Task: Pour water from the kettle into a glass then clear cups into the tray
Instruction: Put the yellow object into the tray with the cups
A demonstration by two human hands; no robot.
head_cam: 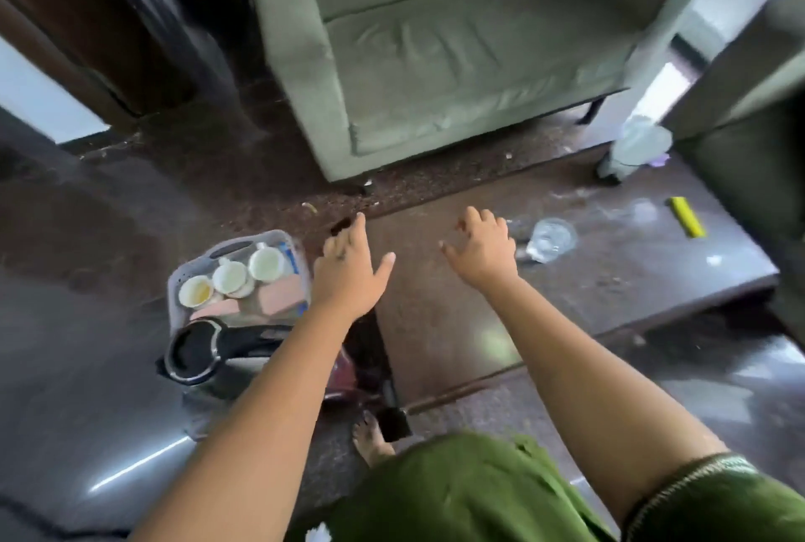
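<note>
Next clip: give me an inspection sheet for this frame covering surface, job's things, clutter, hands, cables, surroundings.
Surface: low dark brown table, dusty, with white smears near the far right.
Job's things: clear drinking glass on the table; grey plastic tray on the floor holding three white cups; black-lidded kettle beside the tray.
Clutter: yellow flat strip on the table; crumbs on the floor by the armchair.
Hands: left hand and right hand both open, holding nothing, above the table.
Cables: nothing seen.
Surroundings: grey-green fabric armchair behind the table; a bare foot below.
</note>
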